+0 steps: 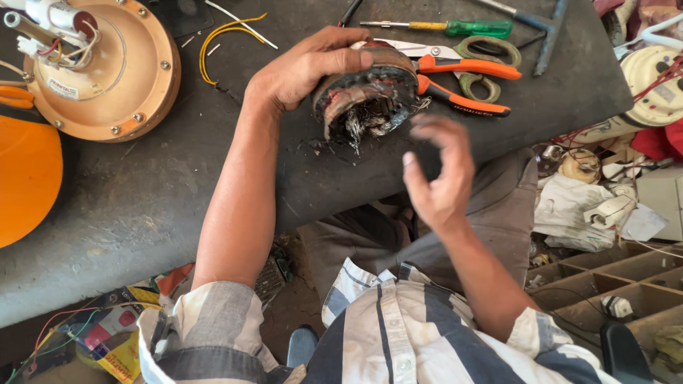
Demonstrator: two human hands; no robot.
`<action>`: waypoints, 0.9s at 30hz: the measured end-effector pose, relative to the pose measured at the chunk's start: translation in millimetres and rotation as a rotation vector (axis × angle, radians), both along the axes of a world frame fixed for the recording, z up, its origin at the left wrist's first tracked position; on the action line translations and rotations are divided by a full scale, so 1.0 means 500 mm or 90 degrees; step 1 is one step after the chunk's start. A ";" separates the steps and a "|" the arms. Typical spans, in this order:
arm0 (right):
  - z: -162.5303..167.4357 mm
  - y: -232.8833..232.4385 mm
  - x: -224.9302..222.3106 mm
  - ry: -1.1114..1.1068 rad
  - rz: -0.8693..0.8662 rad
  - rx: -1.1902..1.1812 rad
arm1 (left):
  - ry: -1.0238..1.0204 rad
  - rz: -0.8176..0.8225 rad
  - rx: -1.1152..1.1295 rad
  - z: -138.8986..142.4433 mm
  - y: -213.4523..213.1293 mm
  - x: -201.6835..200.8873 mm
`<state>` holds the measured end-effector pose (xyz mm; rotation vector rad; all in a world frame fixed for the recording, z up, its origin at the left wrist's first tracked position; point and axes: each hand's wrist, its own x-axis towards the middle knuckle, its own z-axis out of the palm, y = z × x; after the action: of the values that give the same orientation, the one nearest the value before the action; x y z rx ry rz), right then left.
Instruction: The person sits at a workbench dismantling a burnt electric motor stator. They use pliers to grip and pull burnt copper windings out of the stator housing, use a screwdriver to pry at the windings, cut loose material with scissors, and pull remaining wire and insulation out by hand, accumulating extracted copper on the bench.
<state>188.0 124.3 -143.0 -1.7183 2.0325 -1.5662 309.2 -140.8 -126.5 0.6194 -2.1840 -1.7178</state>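
Note:
My left hand [306,67] grips a round, burnt motor stator [366,96] with dark and reddish windings, tilted on its side on the dark worktable [156,199]. Frayed wire ends hang from its open face. My right hand [437,174] hovers just below and to the right of the stator, fingers curled and apart, holding nothing. It is slightly blurred.
Orange-handled pliers [462,85], scissors [484,53] and a green-handled screwdriver [455,28] lie behind the stator. A beige round fan motor housing [107,71] with wires sits far left beside an orange blade [25,171]. Yellow wire [224,35] lies nearby. Clutter and a wooden compartment tray [612,274] fill the right.

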 end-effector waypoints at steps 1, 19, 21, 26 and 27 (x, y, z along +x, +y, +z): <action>-0.002 -0.007 -0.012 -0.023 0.007 -0.006 | -0.008 0.006 -0.017 0.000 0.003 0.002; 0.008 -0.069 -0.028 -0.039 0.049 0.031 | 0.166 -0.169 -0.116 0.043 0.000 -0.010; 0.010 -0.060 -0.016 -0.047 0.035 0.021 | 0.189 -0.154 -0.139 0.043 -0.008 -0.002; 0.013 -0.028 0.035 0.041 0.043 0.013 | 0.195 -0.153 -0.122 0.045 -0.021 0.013; 0.013 -0.022 0.048 0.067 0.053 0.020 | 0.191 -0.176 -0.091 0.045 -0.019 0.014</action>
<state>211.7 113.1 -136.3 -1.8854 1.9916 -1.4404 316.4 -150.4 -103.8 0.0196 -2.2235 -1.6335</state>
